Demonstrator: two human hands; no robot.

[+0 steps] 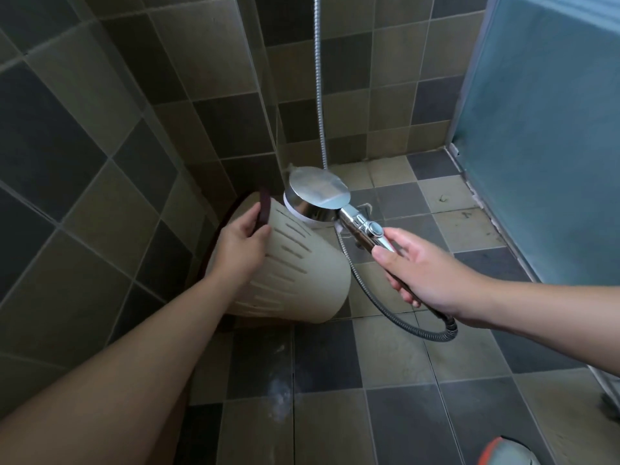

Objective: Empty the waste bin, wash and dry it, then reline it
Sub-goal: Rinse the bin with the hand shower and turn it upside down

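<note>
A cream plastic waste bin (302, 273) with slotted sides and a dark brown rim is tipped on its side in the shower corner, its base toward me. My left hand (240, 245) grips the bin's rim at the top. My right hand (422, 273) holds the handle of a chrome shower head (318, 196), whose round face hangs just above the bin's upper edge. The inside of the bin is hidden. No water stream is visible.
A metal shower hose (396, 317) loops from the handle across the tiled floor, and another length runs up the wall corner. Tiled walls close in on the left and back. A frosted glass door (543, 129) stands at right. A grey-and-orange shoe (506, 453) shows at the bottom right.
</note>
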